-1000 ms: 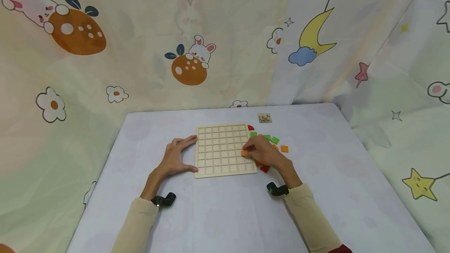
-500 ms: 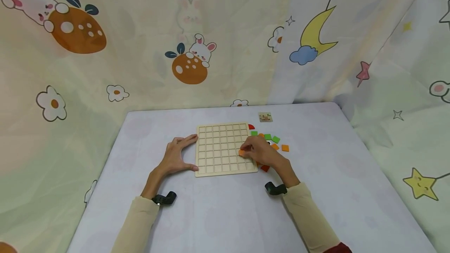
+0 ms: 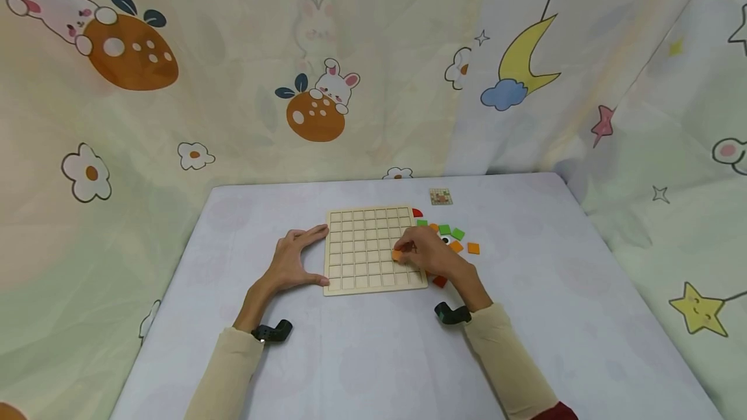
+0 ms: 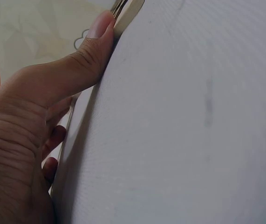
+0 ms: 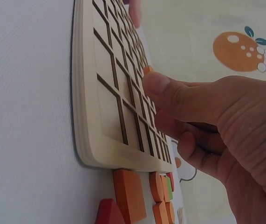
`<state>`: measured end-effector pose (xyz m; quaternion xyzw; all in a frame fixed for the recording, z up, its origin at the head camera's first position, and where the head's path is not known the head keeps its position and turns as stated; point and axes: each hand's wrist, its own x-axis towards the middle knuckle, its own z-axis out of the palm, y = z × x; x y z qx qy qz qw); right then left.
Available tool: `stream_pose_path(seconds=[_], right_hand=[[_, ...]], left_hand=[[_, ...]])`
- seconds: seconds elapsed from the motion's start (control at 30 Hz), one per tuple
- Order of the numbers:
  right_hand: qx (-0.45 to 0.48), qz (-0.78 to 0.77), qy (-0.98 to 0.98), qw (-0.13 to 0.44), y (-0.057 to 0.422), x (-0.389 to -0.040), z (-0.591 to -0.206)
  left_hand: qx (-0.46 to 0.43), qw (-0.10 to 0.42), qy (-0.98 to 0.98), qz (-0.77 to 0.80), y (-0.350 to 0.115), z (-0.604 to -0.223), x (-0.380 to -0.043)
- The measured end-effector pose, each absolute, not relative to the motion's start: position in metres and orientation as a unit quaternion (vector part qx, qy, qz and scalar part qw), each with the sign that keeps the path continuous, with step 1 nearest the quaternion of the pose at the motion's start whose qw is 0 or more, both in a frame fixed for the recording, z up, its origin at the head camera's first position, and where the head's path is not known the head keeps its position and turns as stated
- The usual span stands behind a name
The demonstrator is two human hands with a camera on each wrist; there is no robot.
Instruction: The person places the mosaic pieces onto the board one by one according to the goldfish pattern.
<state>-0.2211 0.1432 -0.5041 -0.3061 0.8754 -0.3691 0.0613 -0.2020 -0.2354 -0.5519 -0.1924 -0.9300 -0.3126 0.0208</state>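
Observation:
A square wooden grid board (image 3: 358,245) with many small cells lies on the table. My left hand (image 3: 288,263) is spread along its left edge, thumb near the front corner and fingers at the upper left. In the left wrist view the thumb (image 4: 88,51) rests on the board's edge. My right hand (image 3: 430,251) pinches a small orange tile (image 3: 397,255) between thumb and fingers, close over the cells on the right side. Mostly the thumb hides this tile in the right wrist view, leaving a bit of the orange tile (image 5: 147,69) showing.
Right of the board lie loose pieces: green tiles (image 3: 458,234), an orange square (image 3: 473,248), a red tile (image 3: 440,281) and a red rounded piece (image 3: 417,212). A small patterned card (image 3: 440,196) lies behind them. A printed curtain (image 3: 233,83) rises at the table's back.
My right hand has moved slightly left over the board with the orange tile. An eye-patterned piece now shows beside it. My left hand has stayed in place.

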Motion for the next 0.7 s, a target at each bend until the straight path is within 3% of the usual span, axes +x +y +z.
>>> stream_pose_path(seconds=[0.3, 0.7], right_hand=[[-0.288, -0.375, 0.877, 0.084, 0.134, -0.221, -0.501], [-0.312, -0.357, 0.877, 0.073, 0.126, -0.220, -0.503]], left_hand=[[-0.201, 0.032, -0.930, -0.307, -0.235, -0.553, -0.203], [-0.193, 0.025, -0.930, -0.313, -0.235, -0.554, -0.203]])
